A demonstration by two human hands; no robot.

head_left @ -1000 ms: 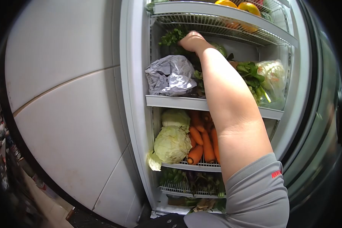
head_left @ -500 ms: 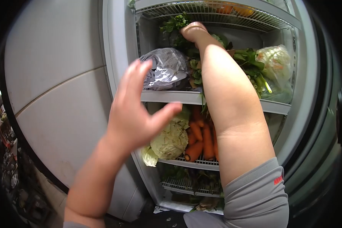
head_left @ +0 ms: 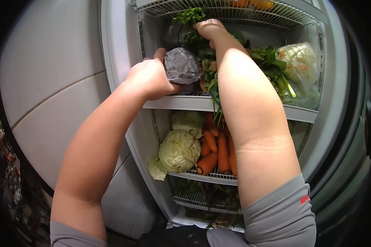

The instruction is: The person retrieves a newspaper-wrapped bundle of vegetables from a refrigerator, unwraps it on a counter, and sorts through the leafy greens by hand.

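My right hand (head_left: 211, 31) reaches deep onto the upper shelf, its fingers curled round a bunch of leafy herbs (head_left: 190, 16); the fingertips are hidden among the leaves. At the left end of that shelf, my left hand (head_left: 151, 77) grips the side of a plastic-wrapped bundle (head_left: 182, 66), thumb at its front lower edge and fingers partly behind it. What the wrapping contains cannot be seen. More leafy greens (head_left: 268, 59) lie right of my right forearm, beside a clear bag of pale vegetables (head_left: 297, 61).
A white shelf edge (head_left: 181, 102) runs below both hands. On the shelf underneath sit cabbages (head_left: 179, 150) and carrots (head_left: 223, 154). A wire rack (head_left: 235, 15) hangs above. The fridge's side frame (head_left: 118, 70) stands close to my left wrist.
My left hand has moved up and in from open air to the wrapped bundle, which now looks more compact. My right hand stays at the herbs. The view has shifted slightly.
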